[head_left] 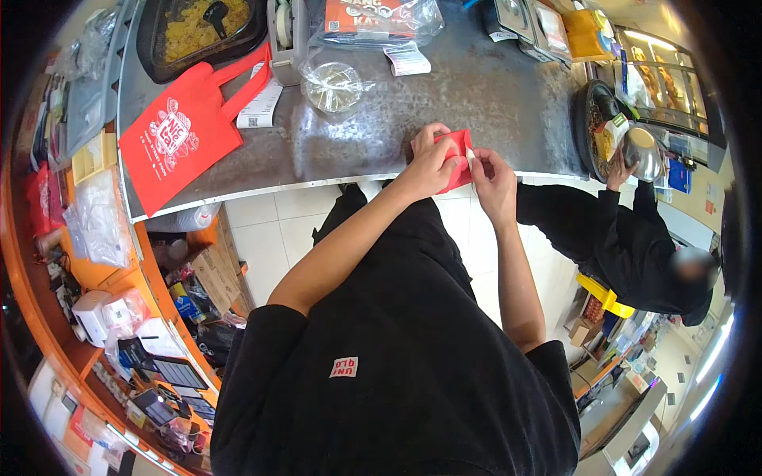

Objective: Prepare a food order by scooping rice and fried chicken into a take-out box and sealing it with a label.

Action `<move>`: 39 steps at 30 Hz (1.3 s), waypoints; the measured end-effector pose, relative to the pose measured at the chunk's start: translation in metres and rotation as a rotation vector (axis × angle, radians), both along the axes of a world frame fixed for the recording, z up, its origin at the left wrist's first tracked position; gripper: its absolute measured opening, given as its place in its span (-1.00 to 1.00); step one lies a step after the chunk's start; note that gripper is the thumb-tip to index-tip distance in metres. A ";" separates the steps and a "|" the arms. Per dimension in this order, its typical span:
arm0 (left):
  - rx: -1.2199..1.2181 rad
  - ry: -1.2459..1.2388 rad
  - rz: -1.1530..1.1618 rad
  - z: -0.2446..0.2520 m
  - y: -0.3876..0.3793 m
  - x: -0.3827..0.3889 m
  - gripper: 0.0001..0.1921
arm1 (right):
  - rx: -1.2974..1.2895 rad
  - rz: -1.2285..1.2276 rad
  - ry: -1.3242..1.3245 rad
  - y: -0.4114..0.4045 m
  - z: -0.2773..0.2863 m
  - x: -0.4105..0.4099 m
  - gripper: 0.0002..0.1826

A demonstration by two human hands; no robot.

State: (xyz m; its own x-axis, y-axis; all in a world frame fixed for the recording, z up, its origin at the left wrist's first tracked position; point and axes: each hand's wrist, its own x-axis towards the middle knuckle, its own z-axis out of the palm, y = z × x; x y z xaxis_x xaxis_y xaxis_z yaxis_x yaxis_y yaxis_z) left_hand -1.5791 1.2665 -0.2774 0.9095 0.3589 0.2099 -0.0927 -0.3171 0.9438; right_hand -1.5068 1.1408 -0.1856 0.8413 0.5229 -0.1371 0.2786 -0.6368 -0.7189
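Both hands are at the front edge of a dark metal counter (369, 143). My left hand (430, 163) grips the left side of a small red folded piece (457, 172), whose material I cannot tell. On its right edge, my right hand (491, 178) pinches a whitish strip between thumb and fingers. Beyond the hands a round clear plastic container (333, 87) sits in a clear bag. Further left, a red carrier bag (178, 137) with a white print lies flat, its handles partly over a paper receipt (260, 104).
A tape dispenser (287, 41), a black tray of yellow food (199, 30), a bagged orange box (369, 21) and another receipt (408, 59) line the counter's back. To the right, a co-worker (619, 238) in black holds a clear bowl (643, 152) by a round black pan (589, 134).
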 end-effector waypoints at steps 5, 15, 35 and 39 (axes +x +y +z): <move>-0.008 0.010 0.025 -0.001 0.000 0.000 -0.77 | 0.050 -0.017 0.068 -0.001 -0.002 0.001 -0.83; 0.080 0.037 0.032 0.000 0.001 0.002 -0.80 | 0.066 0.028 0.051 0.000 0.000 -0.002 -0.83; 0.010 -0.069 0.133 0.005 -0.007 0.006 -0.86 | 0.072 -0.188 0.155 -0.001 -0.012 -0.002 -0.82; -0.077 -0.043 0.151 0.002 -0.010 0.002 -0.85 | -0.046 -0.237 0.013 -0.009 -0.007 -0.020 -0.79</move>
